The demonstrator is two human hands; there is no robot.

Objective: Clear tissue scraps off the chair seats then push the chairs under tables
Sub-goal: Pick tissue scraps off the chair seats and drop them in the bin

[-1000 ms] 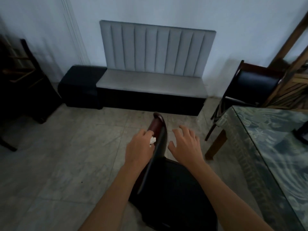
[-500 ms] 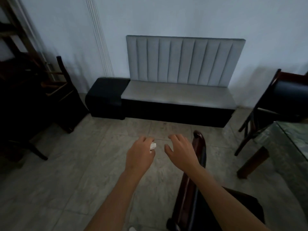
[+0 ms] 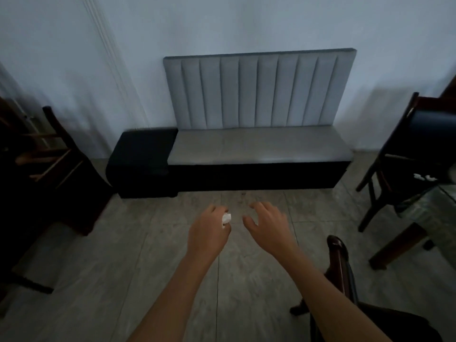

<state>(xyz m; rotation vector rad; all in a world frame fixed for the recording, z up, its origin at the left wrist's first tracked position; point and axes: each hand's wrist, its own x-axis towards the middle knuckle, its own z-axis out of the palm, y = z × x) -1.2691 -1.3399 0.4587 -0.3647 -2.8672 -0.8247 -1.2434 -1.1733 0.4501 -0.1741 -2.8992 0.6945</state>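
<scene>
Head view looks down over a tiled floor (image 3: 123, 280) toward a grey padded bench (image 3: 259, 146) set against the wall; the bench serves as the reference for all positions below

1. Left hand (image 3: 209, 233): held out over the floor in front of the bench, near its middle. Its fingers are curled round a small white tissue scrap (image 3: 226, 218), which shows at the thumb side of the fist.
2. Right hand (image 3: 269, 224): just beside the left hand, on the side toward the bench's right end, apart from it. Its fingers are spread and slightly bent; it holds nothing and touches nothing.
3. Near chair (image 3: 341, 275): in front of the bench and past its right end, close to the person. Its dark glossy backrest stands below the right forearm; the seat is mostly cut off at the picture edge.
4. Far chair (image 3: 399, 154): beside the bench's right end, dark-framed with a dark padded back. More white tissue scraps (image 3: 424, 177) lie on its seat.
5. Table (image 3: 439, 218): in front of the far chair, with a patterned top and a brown wooden leg; its corner covers part of that chair's seat.
6. Black box seat (image 3: 143, 161): touching the bench's left end.
7. Dark wooden chairs (image 3: 56, 154): well beyond the bench's left end, in shadow; their details cannot be told
</scene>
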